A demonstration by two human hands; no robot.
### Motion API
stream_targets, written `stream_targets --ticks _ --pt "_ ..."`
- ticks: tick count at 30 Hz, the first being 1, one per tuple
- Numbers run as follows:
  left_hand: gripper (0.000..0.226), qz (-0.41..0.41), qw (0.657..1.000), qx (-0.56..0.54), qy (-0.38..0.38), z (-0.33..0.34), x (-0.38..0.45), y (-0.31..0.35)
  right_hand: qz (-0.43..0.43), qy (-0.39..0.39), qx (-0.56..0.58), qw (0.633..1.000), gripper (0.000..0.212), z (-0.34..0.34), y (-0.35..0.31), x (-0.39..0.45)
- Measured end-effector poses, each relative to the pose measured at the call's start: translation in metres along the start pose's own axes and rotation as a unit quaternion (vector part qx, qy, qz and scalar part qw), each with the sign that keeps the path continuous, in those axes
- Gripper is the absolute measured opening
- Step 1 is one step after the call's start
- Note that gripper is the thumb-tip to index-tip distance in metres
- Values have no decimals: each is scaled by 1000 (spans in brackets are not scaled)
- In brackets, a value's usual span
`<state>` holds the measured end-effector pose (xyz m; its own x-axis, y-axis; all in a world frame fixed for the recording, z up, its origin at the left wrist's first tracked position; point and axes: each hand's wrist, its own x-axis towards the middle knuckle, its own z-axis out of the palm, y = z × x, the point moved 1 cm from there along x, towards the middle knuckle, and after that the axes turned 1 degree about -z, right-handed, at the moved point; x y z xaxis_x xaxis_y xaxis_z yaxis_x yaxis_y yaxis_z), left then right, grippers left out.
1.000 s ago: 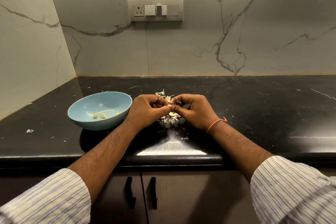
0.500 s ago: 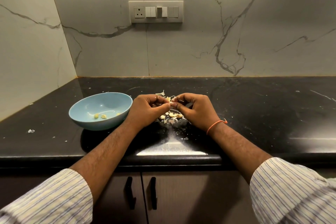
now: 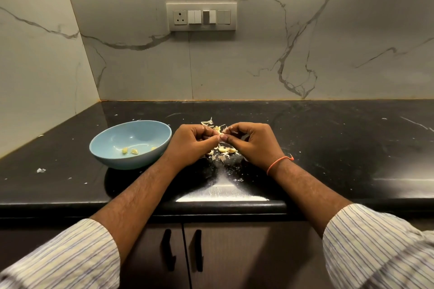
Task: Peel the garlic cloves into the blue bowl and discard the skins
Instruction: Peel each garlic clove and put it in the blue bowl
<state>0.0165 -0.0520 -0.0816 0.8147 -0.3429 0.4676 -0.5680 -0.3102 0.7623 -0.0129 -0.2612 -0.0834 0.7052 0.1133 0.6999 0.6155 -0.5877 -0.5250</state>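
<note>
A: Fingers of our left hand (image 3: pixel 191 142) and right hand (image 3: pixel 252 141) curl together, pinching one small pale garlic clove (image 3: pixel 220 132) between them, above the black stone counter (image 3: pixel 340 148).

B: Progress?

A: We count three peeled cloves (image 3: pixel 135 150) in the round light-blue bowl (image 3: pixel 112 141). A heap of cloves and papery skins (image 3: pixel 222 150) lies under our hands; skins not yet discarded. We judge it early.

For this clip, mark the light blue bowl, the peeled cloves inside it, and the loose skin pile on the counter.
Light blue round bowl (image 3: pixel 150 127): head view, bare inner wall near the far rim.
Peeled yellowish garlic cloves (image 3: pixel 134 151): head view, the middle clove on the bowl's floor.
Pale papery skin pile (image 3: pixel 224 149): head view, scraps below the hands.
</note>
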Motion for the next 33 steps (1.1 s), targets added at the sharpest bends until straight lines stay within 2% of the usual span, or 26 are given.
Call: stream_targets --ticks 9,13,16,20,33 --pt "10 -2 1000 18 -5 2 0 1 -1 -9 -11 1000 22 1 -1 0" --pt "8 25 998 58 25 4 -1 1 -6 -18 -30 999 20 0 -2 -1" --pt "19 66 992 88 57 4 -4 3 -6 -13 -43 999 19 -1 -2 -2" --pt "17 114 983 128 61 5 -7 9 1 -34 -44 998 16 -1 -3 -2" --pt "13 119 978 154 80 5 -7 10 -4 -49 -37 998 12 -1 -6 -1"
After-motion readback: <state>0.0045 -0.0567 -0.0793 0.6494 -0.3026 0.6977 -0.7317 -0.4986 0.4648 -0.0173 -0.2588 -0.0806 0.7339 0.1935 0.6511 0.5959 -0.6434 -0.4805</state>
